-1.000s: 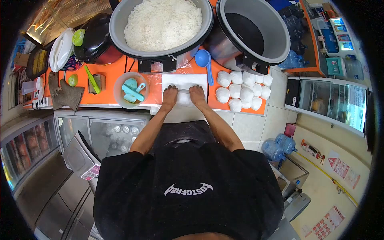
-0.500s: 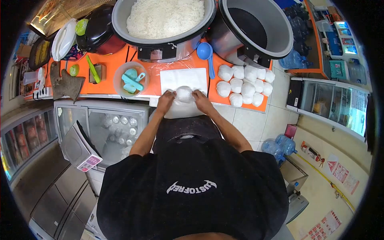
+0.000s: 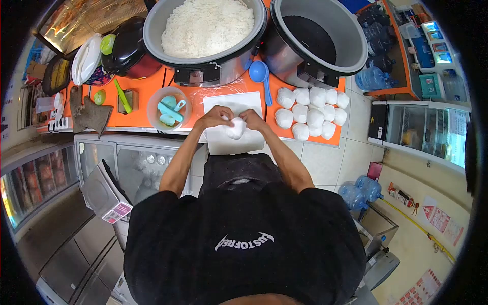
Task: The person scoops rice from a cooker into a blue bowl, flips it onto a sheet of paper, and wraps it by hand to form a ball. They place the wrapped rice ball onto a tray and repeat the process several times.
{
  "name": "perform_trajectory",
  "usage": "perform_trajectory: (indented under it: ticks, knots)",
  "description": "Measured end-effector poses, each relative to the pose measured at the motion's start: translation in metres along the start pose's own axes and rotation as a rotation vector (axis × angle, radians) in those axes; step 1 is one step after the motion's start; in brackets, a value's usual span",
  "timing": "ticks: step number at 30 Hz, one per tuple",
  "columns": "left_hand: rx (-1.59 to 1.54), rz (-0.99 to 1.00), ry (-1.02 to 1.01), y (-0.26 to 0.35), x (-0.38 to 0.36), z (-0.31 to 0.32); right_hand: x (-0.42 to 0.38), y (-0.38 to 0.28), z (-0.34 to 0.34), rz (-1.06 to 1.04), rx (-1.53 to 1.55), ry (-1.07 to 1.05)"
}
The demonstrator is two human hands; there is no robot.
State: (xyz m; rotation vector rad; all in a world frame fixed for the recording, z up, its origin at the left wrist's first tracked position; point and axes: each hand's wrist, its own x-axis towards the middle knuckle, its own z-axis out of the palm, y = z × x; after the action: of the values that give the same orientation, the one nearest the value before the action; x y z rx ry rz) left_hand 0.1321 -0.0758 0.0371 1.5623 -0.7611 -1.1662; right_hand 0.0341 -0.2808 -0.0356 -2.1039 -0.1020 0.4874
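Note:
A round white bundle point(image 3: 235, 129) hangs between my two hands, over white paper sheets point(image 3: 231, 147) at the front edge of the orange counter point(image 3: 203, 93). My left hand point(image 3: 218, 117) pinches the top left of its wrapping. On the other side, my right hand point(image 3: 250, 119) has closed fingers at the bundle's top right. Several similar white bundles point(image 3: 315, 118) are grouped to the right on the counter. Behind the sheets is a large pot of white rice point(image 3: 208, 30), with a blue scoop point(image 3: 258, 71) beside it.
A second large pot point(image 3: 351, 40) stands back right. Left of the sheets are a plastic bowl point(image 3: 152, 109) with turquoise utensils, a green-handled tool point(image 3: 122, 95) and a dark red cooker point(image 3: 133, 66). A glass-topped freezer point(image 3: 147, 170) lies below the counter's left part.
The bundle has been lifted off the sheets and its wrapping gathered at the top. Both hands have come closer together, and the near part of the sheets now hangs flat over the edge.

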Motion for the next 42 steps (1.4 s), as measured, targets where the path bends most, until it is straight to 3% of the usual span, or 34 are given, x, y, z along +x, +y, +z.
perform_trajectory:
  ticks: [1,3,6,8,9,10,12,13,14,15,17,19,21,23,24,25,26,27,28,29,31,32,34,36,39,41,42]
  knots:
    - [-0.326,0.070,0.185,0.007,-0.011,0.008,-0.009,-0.017,0.002,-0.002,0.004,-0.003]
    - [-0.855,0.298,0.571,-0.033,-0.013,0.045,-0.026,-0.063,0.003,0.125,0.778,0.119]
    - [-0.890,0.108,1.093,-0.039,-0.009,0.092,-0.036,-0.087,0.020,0.201,0.859,0.197]
    - [-0.992,0.093,1.099,-0.006,-0.018,0.104,-0.043,-0.093,0.025,0.192,0.831,0.249]
    - [-1.093,0.076,1.099,0.009,-0.023,0.107,-0.046,-0.096,0.026,0.184,0.803,0.306]
    - [-0.887,-0.123,1.031,0.012,-0.032,0.109,-0.053,-0.101,0.025,0.185,0.804,0.302]
    - [-0.717,-0.109,1.015,0.024,-0.036,0.109,-0.064,-0.112,0.017,0.071,0.470,0.371]
    - [-0.550,-0.098,0.989,0.027,-0.038,0.112,-0.071,-0.114,0.009,0.074,0.476,0.378]
    - [-0.781,-0.073,0.934,0.024,-0.041,0.112,-0.078,-0.114,-0.005,-0.247,0.148,0.462]
    - [-0.775,-0.074,0.917,0.028,-0.045,0.112,-0.081,-0.113,-0.018,-0.559,-0.198,0.536]
    - [-1.366,-0.006,0.506,0.047,-0.057,0.120,-0.087,-0.111,-0.042,-0.623,-0.328,0.565]
    - [-1.365,-0.094,0.361,0.065,-0.061,0.125,-0.101,-0.110,-0.063,-0.753,-0.498,0.450]
    - [-0.958,-0.294,0.220,0.075,-0.059,0.119,-0.128,-0.101,-0.063,-0.702,-0.539,0.476]
    - [-0.759,-0.344,0.145,0.082,-0.038,0.112,-0.158,-0.075,-0.055,-0.342,-0.267,0.744]
    - [-0.463,-0.355,0.123,0.099,-0.026,0.110,-0.174,-0.076,-0.055,-0.143,-0.072,0.881]
    - [-0.166,-0.352,0.105,0.110,-0.011,0.111,-0.187,-0.071,-0.052,-0.132,-0.084,0.898]
    - [0.052,-0.220,0.242,0.097,0.005,0.123,-0.200,-0.066,-0.043,-0.021,0.429,0.842]
    - [0.057,-0.216,0.219,0.107,0.019,0.136,-0.213,-0.061,-0.033,0.085,0.943,0.754]
    - [0.134,-0.138,0.164,0.123,0.037,0.154,-0.227,-0.058,-0.028,0.091,1.232,0.651]
    - [0.209,-0.057,0.111,0.136,0.055,0.170,-0.240,-0.058,-0.024,0.090,1.230,0.675]
    - [0.435,0.108,0.043,0.089,0.106,0.210,-0.261,-0.057,-0.019,0.157,1.115,0.866]
    - [0.434,0.115,0.030,0.097,0.121,0.231,-0.267,-0.030,-0.012,0.205,1.040,1.035]
    - [0.251,-0.025,0.082,0.120,0.140,0.268,-0.295,-0.012,-0.028,0.180,1.056,1.120]
    - [0.350,0.001,0.105,0.143,0.141,0.285,-0.322,0.018,-0.050,0.206,1.075,1.311]
    - [0.415,0.141,0.135,0.136,0.124,0.281,-0.345,0.099,-0.084,0.224,1.112,1.692]
    - [0.351,0.243,0.005,0.117,0.101,0.253,-0.348,0.131,-0.119,0.315,1.012,1.862]
    - [0.355,0.204,0.021,0.100,0.087,0.235,-0.345,0.152,-0.130,0.314,1.021,1.857]
